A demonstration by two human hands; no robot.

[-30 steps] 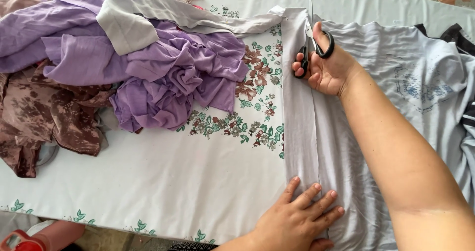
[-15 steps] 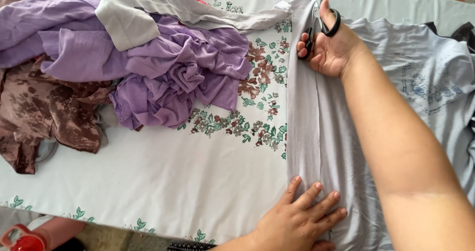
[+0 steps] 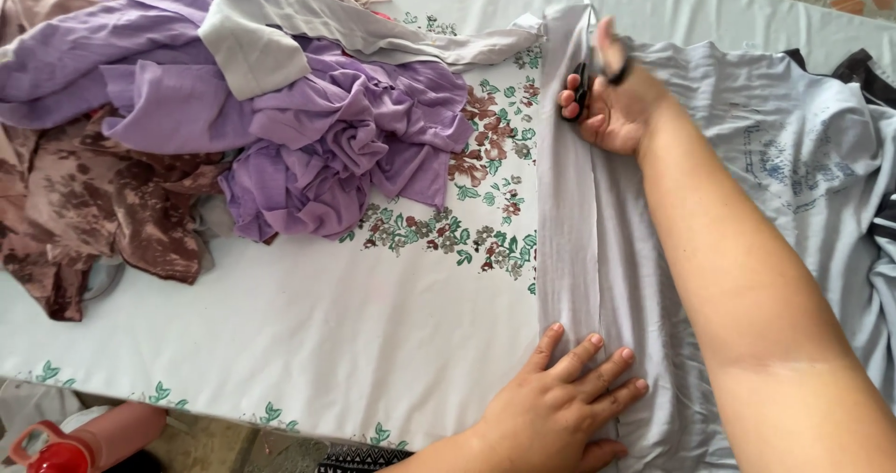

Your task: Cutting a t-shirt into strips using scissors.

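1. Head view: the right hand [image 3: 616,109] is closed through the loops of black-handled scissors [image 3: 586,79], blades pointing toward the far edge of the desk [image 3: 280,342], where they meet the upper end of a pale grey garment [image 3: 597,230].
2. The left hand [image 3: 560,408] lies open and flat, fingers spread, pressing the garment down at the near edge of the desk; it grips nothing.
3. The garment is spread along the right side of the desk, running from the near edge to the far edge, with a long straight line or fold down it between the two hands.
4. It looks like thin, soft, limp knit cloth: light, quick to bunch or slide on the smooth tablecloth, so a flat palm beside the line seems the surest hold.
5. A heap of purple cloth [image 3: 308,128] with a grey strip [image 3: 308,25] across it fills the far left corner; brown mottled fabric [image 3: 84,212] lies at the left edge.
6. A faint bluish print [image 3: 784,156] marks the garment's right part, too blurred to make out. A red-capped bottle [image 3: 65,440] sits below the near left corner.
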